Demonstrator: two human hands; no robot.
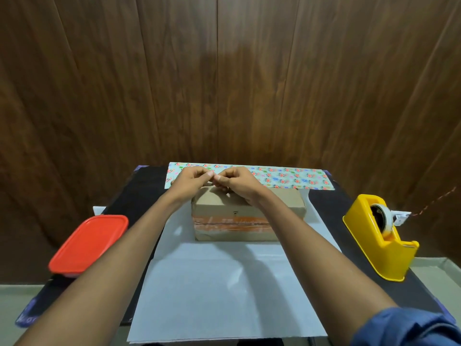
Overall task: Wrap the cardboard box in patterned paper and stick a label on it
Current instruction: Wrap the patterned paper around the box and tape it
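Both hands meet above the far top edge of the cardboard box (pixel 248 216), fingertips almost touching: the left hand (pixel 192 182) and the right hand (pixel 237 184) each have fingers curled in toward the thumb, pinching something small between them, though what it is cannot be made out; it may be a piece of tape or the paper's edge. The box lies on the white underside of the patterned paper (pixel 282 178), whose far edge is folded so the floral print faces up in a strip just behind the box and the hands. The sheet spreads toward the viewer over a black mat (pixel 331 211). A yellow tape dispenser (pixel 381 236) stands well apart to the right, a red-lidded container (pixel 89 243) to the left. The wrapping looks barely begun: the box sides are bare and no label shows. The step in hand seems to be readying the far edge for fixing to the box top. The next move likely calls for drawing the floral edge taut over the box, keeping it square, and pressing it down without creasing
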